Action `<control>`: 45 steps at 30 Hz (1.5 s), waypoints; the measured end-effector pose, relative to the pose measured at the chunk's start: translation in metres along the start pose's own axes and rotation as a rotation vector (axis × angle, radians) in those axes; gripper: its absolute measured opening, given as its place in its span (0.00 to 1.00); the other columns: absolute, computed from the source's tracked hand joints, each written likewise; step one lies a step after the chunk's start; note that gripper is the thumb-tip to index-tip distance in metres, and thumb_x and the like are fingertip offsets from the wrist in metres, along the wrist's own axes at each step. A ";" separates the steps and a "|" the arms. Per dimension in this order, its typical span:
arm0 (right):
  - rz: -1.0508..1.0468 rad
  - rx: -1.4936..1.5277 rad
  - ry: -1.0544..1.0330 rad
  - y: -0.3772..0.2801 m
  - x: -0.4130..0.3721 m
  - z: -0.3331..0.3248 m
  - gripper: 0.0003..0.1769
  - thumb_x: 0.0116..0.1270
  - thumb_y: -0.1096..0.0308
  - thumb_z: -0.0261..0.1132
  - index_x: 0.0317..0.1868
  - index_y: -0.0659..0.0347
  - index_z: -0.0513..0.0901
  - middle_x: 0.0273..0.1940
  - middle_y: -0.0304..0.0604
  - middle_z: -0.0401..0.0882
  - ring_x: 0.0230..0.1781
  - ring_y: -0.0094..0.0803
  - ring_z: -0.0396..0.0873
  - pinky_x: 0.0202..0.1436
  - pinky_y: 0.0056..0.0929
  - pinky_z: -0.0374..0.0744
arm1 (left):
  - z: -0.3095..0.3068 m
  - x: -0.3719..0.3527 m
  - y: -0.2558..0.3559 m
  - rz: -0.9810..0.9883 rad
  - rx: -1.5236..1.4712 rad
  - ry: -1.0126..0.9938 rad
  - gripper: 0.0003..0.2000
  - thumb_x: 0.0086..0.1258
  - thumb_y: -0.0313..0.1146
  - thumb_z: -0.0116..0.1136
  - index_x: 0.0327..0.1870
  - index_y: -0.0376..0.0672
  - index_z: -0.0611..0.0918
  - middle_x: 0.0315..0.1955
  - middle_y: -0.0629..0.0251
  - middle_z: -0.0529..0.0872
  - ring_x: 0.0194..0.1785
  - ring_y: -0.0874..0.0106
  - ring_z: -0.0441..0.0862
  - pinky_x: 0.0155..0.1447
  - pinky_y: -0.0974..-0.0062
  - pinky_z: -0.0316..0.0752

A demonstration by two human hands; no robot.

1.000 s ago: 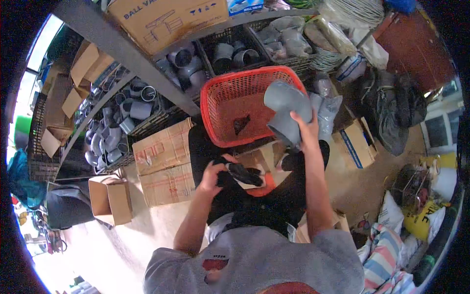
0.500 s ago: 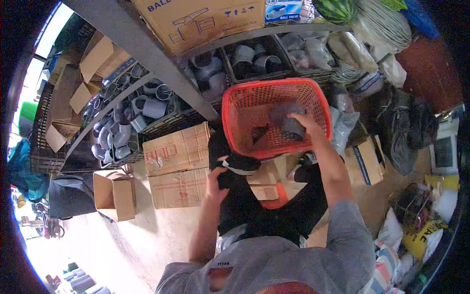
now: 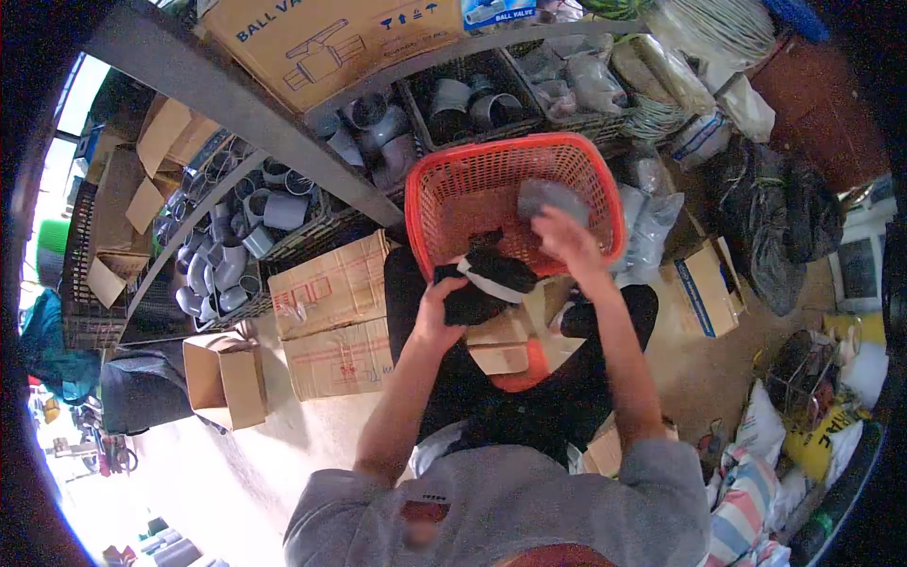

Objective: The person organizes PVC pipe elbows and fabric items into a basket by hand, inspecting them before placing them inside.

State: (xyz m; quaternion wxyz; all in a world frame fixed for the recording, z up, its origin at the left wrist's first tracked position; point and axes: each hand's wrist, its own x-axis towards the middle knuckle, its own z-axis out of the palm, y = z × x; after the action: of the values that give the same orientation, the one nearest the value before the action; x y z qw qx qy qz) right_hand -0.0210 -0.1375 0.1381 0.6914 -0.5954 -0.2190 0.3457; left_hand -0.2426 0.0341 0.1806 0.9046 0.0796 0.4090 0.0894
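My left hand [image 3: 440,307] is closed around a black item with a white band [image 3: 493,281], at the near left rim of the red plastic basket [image 3: 416,213]. What kind of item it is I cannot make out. Over the inside of the basket is my right hand [image 3: 570,244], slightly blurred, its fingers apart and nothing visible in them. Just beyond those fingers a grey, bulky object [image 3: 555,198], blurred, lies in the basket. A small dark piece [image 3: 487,240] shows near the basket's front wall.
Black crates [image 3: 529,118] of grey pipe fittings line the shelf behind the basket. More grey elbows [image 3: 227,269] fill a crate at left. Flattened cardboard [image 3: 335,317] and an open carton [image 3: 227,378] lie on the floor. Dark plastic bags [image 3: 770,227] sit at right.
My left hand has moved up and right with the black item, to the basket. My right hand has let go of the grey object and drawn back slightly. The view has shifted a little.
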 end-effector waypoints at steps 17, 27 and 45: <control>0.096 -0.147 0.182 0.073 -0.069 0.035 0.35 0.63 0.72 0.70 0.70 0.63 0.68 0.66 0.46 0.74 0.68 0.39 0.72 0.73 0.38 0.68 | 0.043 0.075 -0.056 0.035 0.480 -0.269 0.15 0.69 0.30 0.61 0.56 0.46 0.79 0.51 0.58 0.86 0.54 0.62 0.86 0.59 0.61 0.83; 0.170 0.614 0.544 0.054 -0.051 0.023 0.25 0.75 0.50 0.63 0.61 0.60 0.77 0.57 0.47 0.83 0.58 0.40 0.81 0.64 0.39 0.79 | 0.052 0.067 -0.033 0.136 0.767 -0.319 0.20 0.75 0.27 0.53 0.67 0.42 0.76 0.53 0.62 0.82 0.53 0.68 0.83 0.63 0.66 0.79; 0.388 0.877 0.413 0.037 -0.077 0.011 0.16 0.66 0.64 0.64 0.53 0.59 0.81 0.49 0.41 0.85 0.51 0.36 0.84 0.59 0.39 0.82 | -0.181 0.167 0.316 0.773 1.265 0.346 0.16 0.75 0.38 0.53 0.58 0.41 0.81 0.49 0.57 0.88 0.53 0.58 0.86 0.53 0.57 0.83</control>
State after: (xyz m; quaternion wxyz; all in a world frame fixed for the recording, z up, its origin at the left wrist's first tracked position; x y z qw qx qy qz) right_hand -0.0884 -0.1850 0.1128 0.8279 -0.3353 0.2015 0.4019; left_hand -0.3017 0.3919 0.0100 0.5137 0.7055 0.4614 0.1596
